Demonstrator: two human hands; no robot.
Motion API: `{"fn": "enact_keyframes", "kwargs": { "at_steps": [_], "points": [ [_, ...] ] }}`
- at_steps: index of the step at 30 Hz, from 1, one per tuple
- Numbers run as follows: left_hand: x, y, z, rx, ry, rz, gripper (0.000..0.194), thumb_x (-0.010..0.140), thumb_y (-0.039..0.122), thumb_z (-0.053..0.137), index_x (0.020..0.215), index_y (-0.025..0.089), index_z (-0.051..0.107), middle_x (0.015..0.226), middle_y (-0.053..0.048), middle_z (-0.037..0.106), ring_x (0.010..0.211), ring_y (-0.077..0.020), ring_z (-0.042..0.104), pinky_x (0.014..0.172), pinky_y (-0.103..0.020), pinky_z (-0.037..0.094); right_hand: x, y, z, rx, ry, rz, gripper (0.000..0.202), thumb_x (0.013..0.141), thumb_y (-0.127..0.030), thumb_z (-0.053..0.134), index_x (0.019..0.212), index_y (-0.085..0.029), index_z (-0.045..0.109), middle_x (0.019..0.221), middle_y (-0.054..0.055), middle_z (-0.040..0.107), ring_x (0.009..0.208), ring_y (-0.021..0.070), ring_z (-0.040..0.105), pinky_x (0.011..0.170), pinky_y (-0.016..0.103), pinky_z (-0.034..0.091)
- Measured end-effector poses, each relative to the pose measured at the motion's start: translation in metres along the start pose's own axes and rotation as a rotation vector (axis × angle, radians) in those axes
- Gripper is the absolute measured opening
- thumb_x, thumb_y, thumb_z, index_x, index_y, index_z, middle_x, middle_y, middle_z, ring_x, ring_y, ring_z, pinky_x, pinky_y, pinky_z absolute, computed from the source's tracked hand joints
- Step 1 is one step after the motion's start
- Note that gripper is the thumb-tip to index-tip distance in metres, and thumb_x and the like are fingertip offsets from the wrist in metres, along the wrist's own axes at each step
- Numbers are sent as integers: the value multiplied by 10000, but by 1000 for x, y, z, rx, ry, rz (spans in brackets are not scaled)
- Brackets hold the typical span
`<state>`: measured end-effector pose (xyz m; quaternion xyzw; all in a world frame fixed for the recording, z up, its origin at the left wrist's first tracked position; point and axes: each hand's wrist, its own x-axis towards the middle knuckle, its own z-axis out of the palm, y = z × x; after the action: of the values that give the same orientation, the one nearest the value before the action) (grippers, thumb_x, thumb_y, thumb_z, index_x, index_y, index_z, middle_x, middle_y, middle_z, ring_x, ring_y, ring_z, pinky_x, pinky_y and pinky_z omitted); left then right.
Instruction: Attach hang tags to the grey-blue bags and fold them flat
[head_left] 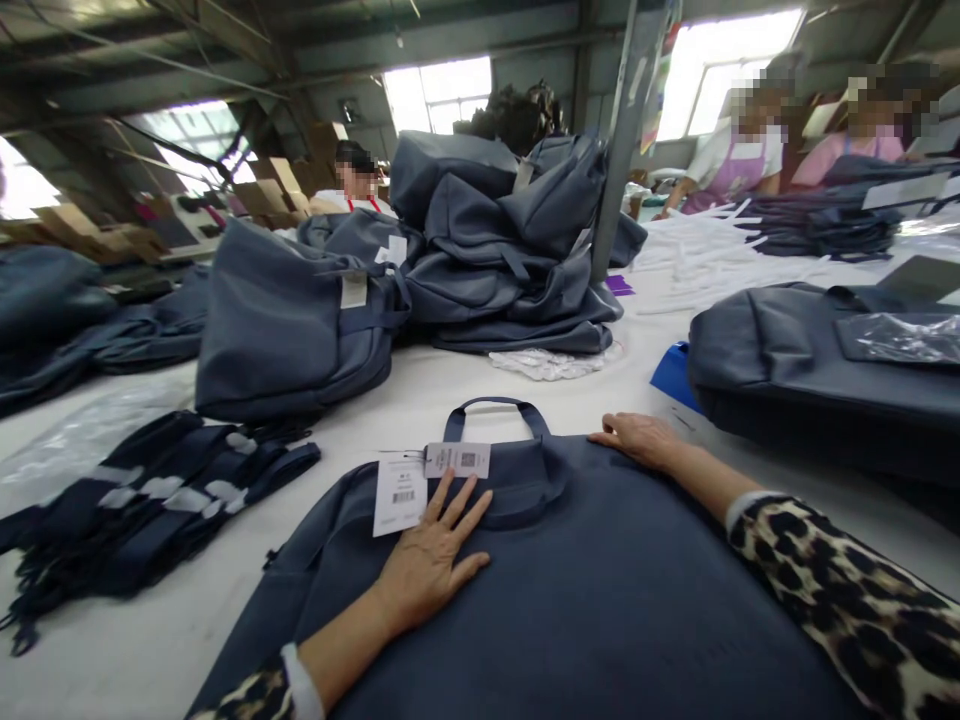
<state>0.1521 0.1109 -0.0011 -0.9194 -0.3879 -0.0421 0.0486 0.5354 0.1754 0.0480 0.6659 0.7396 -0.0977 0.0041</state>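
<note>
A dark blue-grey bag (pixel 585 600) lies flat on the white counter (pixel 435 375), directly in front of the person, its lower end running out of view. Its carry handle (pixel 535 421) stands up in a loop at the far edge. Two paper tags hang beside the handle: a white tag (pixel 391 512) with a barcode and, overlapping its corner, a greyish tag (pixel 471 460) with a square code.

The left hand (pixel 429 562) is spread open, palm down on the bag, its fingertips reaching the greyish tag; it grasps nothing. The right hand (pixel 637 438) rests at the far edge, right of the handle, fingers bent; whether they pinch the fabric cannot be told.

To the left lies a bundle of dark straps (pixel 150 510) with pale bands. Beyond the bag, a stuffed bag (pixel 274 320) stands next to a heap of similar bags (pixel 480 240), beside a metal post (pixel 619 130). On the right sits another full bag (pixel 765 390), with a blue piece (pixel 675 377) by it. Farther back are white strips (pixel 697 255) and three co-workers, two of them at right.
</note>
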Motion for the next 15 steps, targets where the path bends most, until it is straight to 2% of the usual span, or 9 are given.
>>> {"fn": "enact_keyframes", "kwargs": {
  "at_steps": [3, 6, 7, 10, 12, 15],
  "points": [
    [0, 1, -2, -4, 15, 6, 714, 973, 529, 462, 1572, 320, 134, 1648, 11, 143, 1513, -341, 58, 1159, -497, 347, -26, -29, -17, -35, 91, -148, 545, 958, -584, 430, 1330, -205, 552, 1303, 167, 611, 1206, 326, 559, 984, 464, 427],
    [1, 1, -2, -16, 19, 2, 705, 977, 527, 453, 1572, 323, 133, 1648, 19, 137, 1515, -337, 45, 1163, -500, 340, -66, -38, -8, -42, 136, -394, 682, 921, -658, 462, 1485, -279, 405, 1527, 99, 432, 1418, 339, 348, 1126, 537, 305],
    [1, 1, -2, -19, 16, 1, 701, 979, 528, 446, 1572, 324, 132, 1649, 21, 133, 1515, -338, 46, 1161, -504, 341, -79, -33, 1, -41, 119, -410, 711, 923, -668, 444, 1513, -282, 357, 1558, 89, 386, 1446, 343, 298, 1139, 561, 282],
    [1, 0, 0, -26, -3, 3, 695, 982, 537, 428, 1573, 328, 126, 1651, 22, 115, 1513, -342, 62, 1152, -522, 349, -105, -8, 32, -24, 81, -331, 716, 961, -641, 380, 1562, -287, 220, 1602, 62, 289, 1476, 319, 231, 1164, 590, 236],
    [0, -1, 1, -28, -18, -2, 708, 977, 550, 430, 1574, 327, 122, 1651, 20, 109, 1511, -347, 79, 1143, -523, 362, -109, 6, 48, -7, 104, -308, 718, 970, -619, 385, 1572, -306, 148, 1620, 36, 234, 1489, 296, 197, 1186, 582, 197],
    [-2, -2, 4, -25, -22, -15, 740, 958, 572, 452, 1574, 326, 124, 1649, 18, 118, 1508, -354, 98, 1137, -521, 373, -106, 12, 61, 20, 164, -310, 739, 966, -600, 423, 1572, -326, 100, 1624, 22, 222, 1496, 283, 175, 1195, 577, 179]
  ]
}}
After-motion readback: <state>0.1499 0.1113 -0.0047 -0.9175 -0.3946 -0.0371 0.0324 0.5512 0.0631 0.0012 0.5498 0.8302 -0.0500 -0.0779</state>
